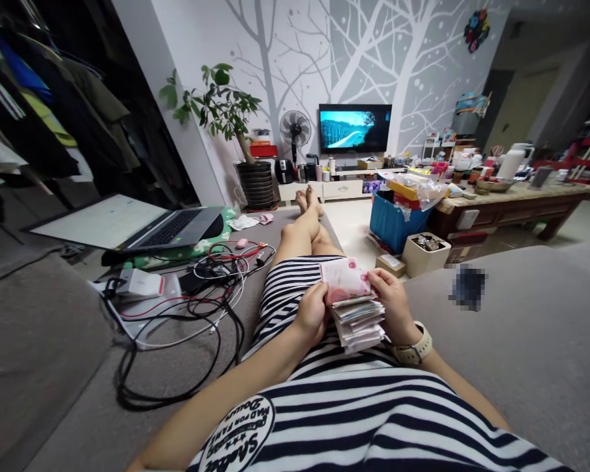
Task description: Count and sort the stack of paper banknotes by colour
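Above my lap, both hands hold a small pink-and-white booklet-like thing (347, 278), its pale cover marked with pink round spots. Below the cover, a thick stack of thin pale layers (358, 321) fans out like pleats; I cannot tell whether they are pockets or loose papers. My left hand (313, 311) is closed on the left edge, thumb on top. At the right edge, my right hand (391, 305) pinches the cover's upper corner, its other fingers beside the layers. A beige watch (415, 347) is on my right wrist. The striped dress (295, 288) lies under the stack.
Left of my legs, an open laptop (142, 229) rests on a green cloth, near tangled cables (196, 314) and a white box-shaped device (140, 283). To the right stand a blue bin (396, 223), a white bin (425, 255) and a cluttered table (516, 196). A television (355, 128) is ahead.
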Available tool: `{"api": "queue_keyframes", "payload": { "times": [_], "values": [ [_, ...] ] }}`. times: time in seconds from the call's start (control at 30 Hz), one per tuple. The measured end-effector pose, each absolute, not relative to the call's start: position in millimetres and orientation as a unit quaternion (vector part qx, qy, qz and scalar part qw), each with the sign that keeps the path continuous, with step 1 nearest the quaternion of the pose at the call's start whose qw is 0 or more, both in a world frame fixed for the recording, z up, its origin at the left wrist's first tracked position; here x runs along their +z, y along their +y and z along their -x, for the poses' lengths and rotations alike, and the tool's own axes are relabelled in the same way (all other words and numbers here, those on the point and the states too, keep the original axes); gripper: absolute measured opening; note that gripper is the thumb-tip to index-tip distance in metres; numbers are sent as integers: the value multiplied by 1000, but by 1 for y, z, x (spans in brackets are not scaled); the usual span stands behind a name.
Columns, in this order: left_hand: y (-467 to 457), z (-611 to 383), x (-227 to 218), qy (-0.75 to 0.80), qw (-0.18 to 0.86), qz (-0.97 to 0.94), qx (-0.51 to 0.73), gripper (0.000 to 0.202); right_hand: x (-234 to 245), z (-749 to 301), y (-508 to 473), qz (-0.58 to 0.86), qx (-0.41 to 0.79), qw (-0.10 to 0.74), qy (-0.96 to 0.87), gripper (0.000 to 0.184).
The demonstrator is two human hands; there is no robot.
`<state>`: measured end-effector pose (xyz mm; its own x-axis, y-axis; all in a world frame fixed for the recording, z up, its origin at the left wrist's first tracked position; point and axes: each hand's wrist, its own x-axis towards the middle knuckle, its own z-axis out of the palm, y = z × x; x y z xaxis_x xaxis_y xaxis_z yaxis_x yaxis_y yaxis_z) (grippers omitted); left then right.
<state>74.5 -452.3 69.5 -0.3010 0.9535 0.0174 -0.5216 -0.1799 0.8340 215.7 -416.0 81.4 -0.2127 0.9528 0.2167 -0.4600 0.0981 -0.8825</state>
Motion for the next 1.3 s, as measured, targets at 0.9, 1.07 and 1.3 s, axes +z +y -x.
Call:
{"api": "queue_keyframes", "payload": {
  "times": [0.9, 1.07, 1.3],
  "values": [
    [-458, -59, 57, 399, 462, -319, 725, 23, 72, -205, -417, 267, 610, 557, -496, 35],
    [-457, -58, 58, 391, 465, -293, 738, 20, 72, -207, -419, 240, 582, 569, -530, 28],
    [-458, -59, 62, 392, 487, -286, 726, 18, 76, -210, -425, 237, 552, 566, -565, 28]
  ]
}}
